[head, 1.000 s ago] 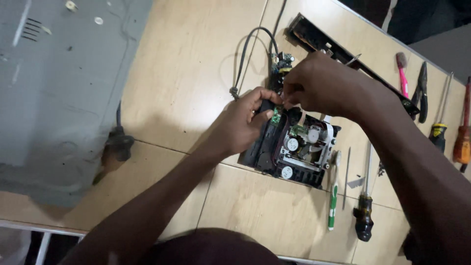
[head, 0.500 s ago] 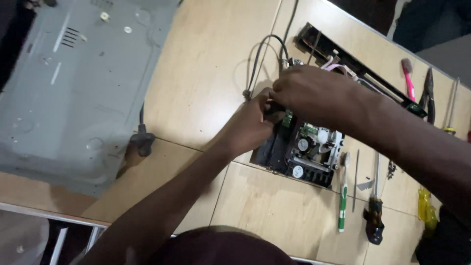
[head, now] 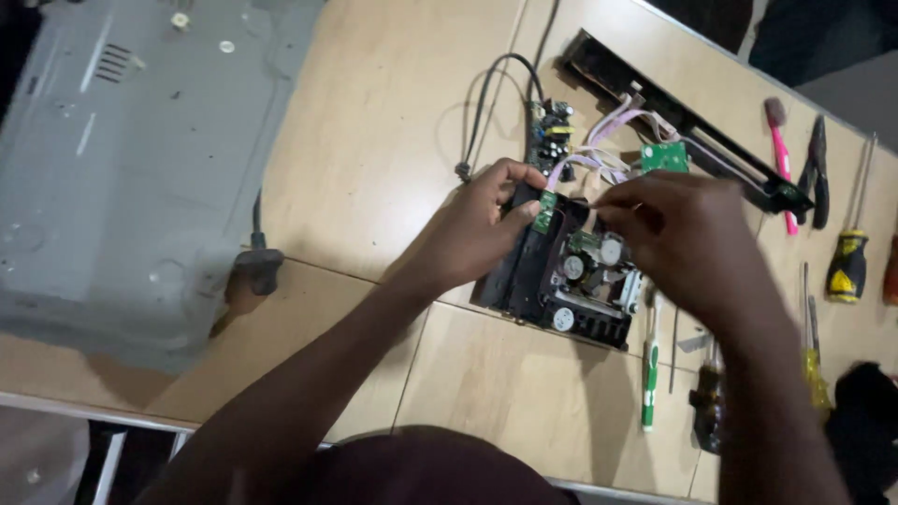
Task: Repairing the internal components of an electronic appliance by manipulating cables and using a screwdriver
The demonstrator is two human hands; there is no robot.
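Head view showed the black boxy drive mechanism (head: 561,290) on the pale wooden table (head: 374,140), its pink ribbon cable (head: 599,159) now uncovered where the right hand (head: 687,238) had hidden it half a second before. Left hand (head: 477,224) gripped the mechanism's nine-o'clock edge; right fingers pinched something small above it. Grey sheet-metal cover (head: 122,159) lay at nine o'clock, screwdrivers (head: 847,252) at three.

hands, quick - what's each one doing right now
Left hand: closed on the black mechanism block.
Right hand: fingers pinched above the block; what they hold cannot be told.

No packages, labels, signs or screens can be seen.
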